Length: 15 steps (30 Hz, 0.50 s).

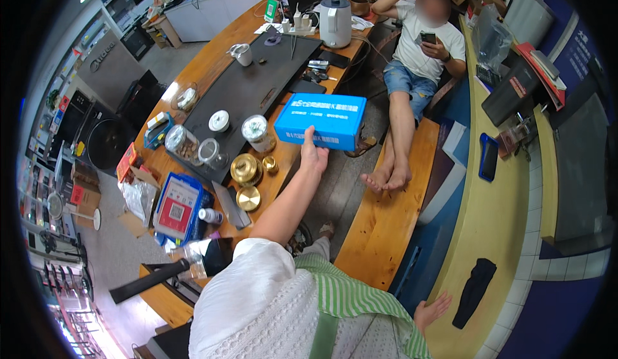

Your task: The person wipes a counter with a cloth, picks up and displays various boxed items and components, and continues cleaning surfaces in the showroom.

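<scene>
My left hand [315,154] reaches out ahead at the end of a stretched arm. It grips a flat blue cardboard box [320,117] by its near edge, thumb laid on top. White printing covers the box's top and side. The box is held up beside the wooden tea table [285,166]. Lower right, my right hand [431,310] rests on the edge of a pale yellow counter [483,233], fingers extended and holding nothing. Close to it on the counter lies a folded black cloth item [474,291].
A person [425,45] sits ahead holding a phone, bare feet on a wooden bench [386,214]. On the table stand a white electric kettle [336,23], a black tea tray [251,79], glass jars [182,143] and brass pots [246,169]. A blue-cased phone [488,157] lies on the counter.
</scene>
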Tool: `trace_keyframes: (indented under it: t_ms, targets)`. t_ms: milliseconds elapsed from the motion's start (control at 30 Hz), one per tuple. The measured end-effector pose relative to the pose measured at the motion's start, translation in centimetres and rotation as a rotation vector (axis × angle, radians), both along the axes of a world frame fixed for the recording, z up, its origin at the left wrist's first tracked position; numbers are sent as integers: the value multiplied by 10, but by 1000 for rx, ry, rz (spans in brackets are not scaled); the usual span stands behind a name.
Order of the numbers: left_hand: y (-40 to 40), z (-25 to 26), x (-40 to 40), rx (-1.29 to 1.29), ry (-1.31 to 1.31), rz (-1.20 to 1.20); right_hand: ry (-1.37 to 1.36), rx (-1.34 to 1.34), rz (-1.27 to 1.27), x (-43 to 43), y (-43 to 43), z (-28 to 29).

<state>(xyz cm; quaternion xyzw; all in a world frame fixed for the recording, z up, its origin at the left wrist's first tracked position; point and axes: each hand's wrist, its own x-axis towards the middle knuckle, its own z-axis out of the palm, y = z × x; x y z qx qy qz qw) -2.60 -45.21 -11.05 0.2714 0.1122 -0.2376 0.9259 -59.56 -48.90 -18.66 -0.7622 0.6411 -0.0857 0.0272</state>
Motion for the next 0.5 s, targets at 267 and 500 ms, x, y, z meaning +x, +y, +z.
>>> trace_keyframes:
  t_ms: [267, 500]
  targets:
    - [-61, -7, 201, 145, -13, 167, 156, 202, -236, 35, -15, 10]
    - [-81, -17, 323, -8, 36, 189, 224, 212, -460, -40, -45, -88]
